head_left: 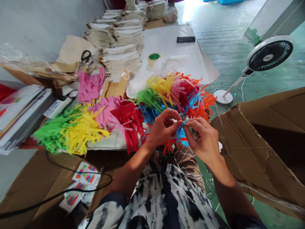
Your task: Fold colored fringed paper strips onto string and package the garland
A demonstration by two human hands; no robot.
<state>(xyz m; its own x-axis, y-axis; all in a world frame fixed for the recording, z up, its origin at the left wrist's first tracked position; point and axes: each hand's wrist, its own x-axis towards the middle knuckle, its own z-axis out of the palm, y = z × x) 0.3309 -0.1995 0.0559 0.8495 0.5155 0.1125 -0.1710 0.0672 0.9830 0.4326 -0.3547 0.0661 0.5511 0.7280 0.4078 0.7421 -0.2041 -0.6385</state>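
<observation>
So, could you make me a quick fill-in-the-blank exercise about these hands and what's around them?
The left hand and right hand pinch fringed paper coloured ____.
The white fan stands on the ____.
The roll of tape has a ____ core.
The scissors have ____ handles.

Missing words: blue; floor; green; black.

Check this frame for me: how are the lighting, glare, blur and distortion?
In the head view, light is soft and even, with only faint shadows; the left hand and right hand on the blue paper fringe show no strong motion blur; the green floor glares near the top; wide-angle distortion bows the cardboard box at the right edge.
</observation>
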